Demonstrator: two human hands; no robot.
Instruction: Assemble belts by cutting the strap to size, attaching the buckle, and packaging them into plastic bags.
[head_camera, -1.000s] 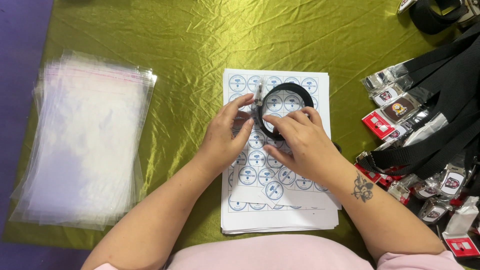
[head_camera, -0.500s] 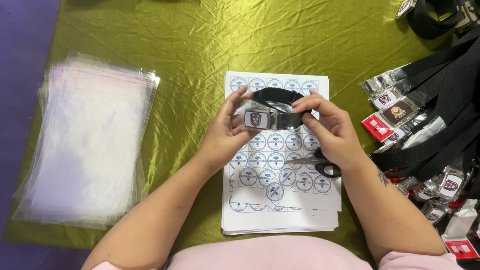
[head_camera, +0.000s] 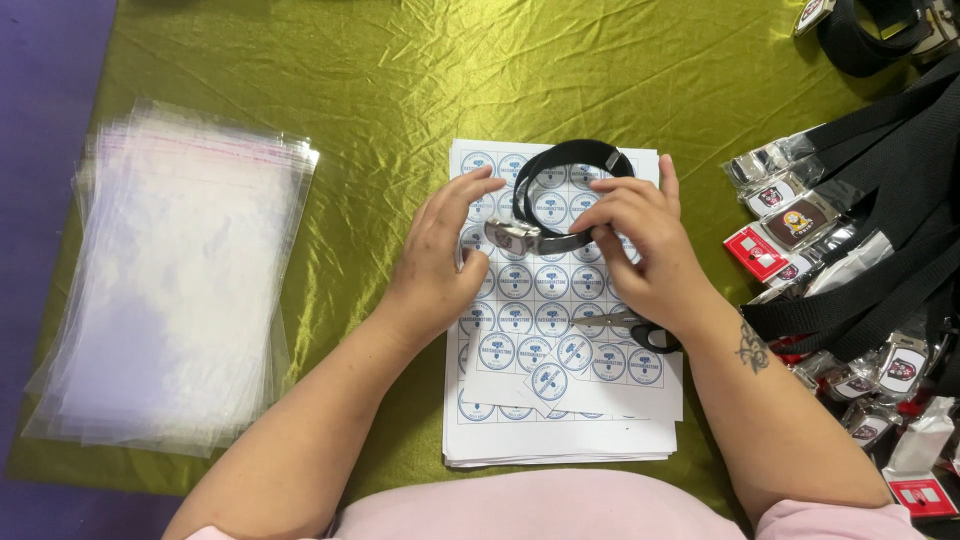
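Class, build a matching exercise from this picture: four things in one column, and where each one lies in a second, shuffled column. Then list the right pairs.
Things:
1. coiled belt
2. clear bags
3. scissors
4. belt pile

Places:
A. at the cloth's right edge
B. stacked on the left of the cloth
C. between both hands, above the sticker sheets
D. on the sheets, partly under the right hand

Pairs: 1-C, 2-B, 3-D, 4-A
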